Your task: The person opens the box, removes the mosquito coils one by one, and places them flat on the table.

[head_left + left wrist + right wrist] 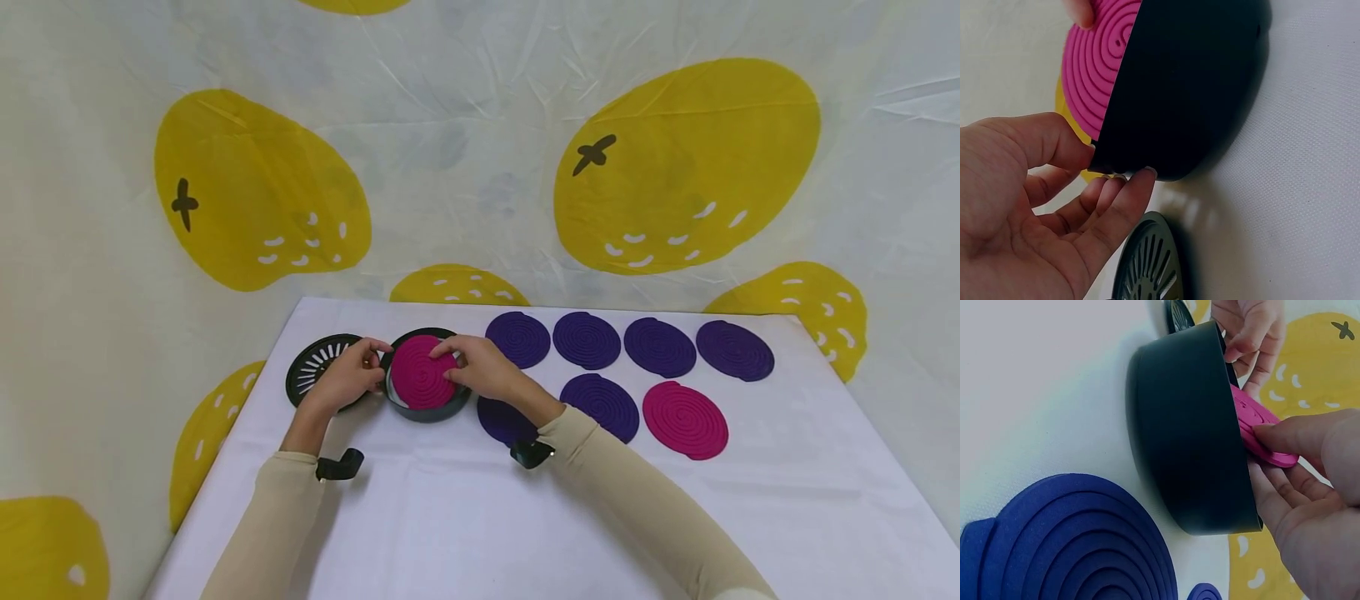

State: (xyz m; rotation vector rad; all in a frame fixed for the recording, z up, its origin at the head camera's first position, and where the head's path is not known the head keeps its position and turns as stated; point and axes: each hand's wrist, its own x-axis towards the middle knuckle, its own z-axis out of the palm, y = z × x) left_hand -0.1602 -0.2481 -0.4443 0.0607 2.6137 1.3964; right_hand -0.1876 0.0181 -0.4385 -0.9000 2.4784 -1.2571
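A pink spiral mosquito coil (422,372) lies tilted in the mouth of a round dark tin (426,415), partly inside it. With thumb and fingers, my right hand (480,367) pinches the coil's right edge, as the right wrist view also shows at the coil (1260,428). At the tin's left side, my left hand (348,375) holds its rim between thumb and fingers. The left wrist view has that hand (1041,200) against the tin's dark wall (1179,81). Beside the left hand lies a dark slotted lid (303,367), partly covered by it.
To the right, several purple coils (587,341) lie in two rows on the white-covered table (450,525). Another pink coil (686,420) ends the front row. My right forearm (622,492) passes over part of that row. A fruit-patterned cloth (465,167) hangs behind.
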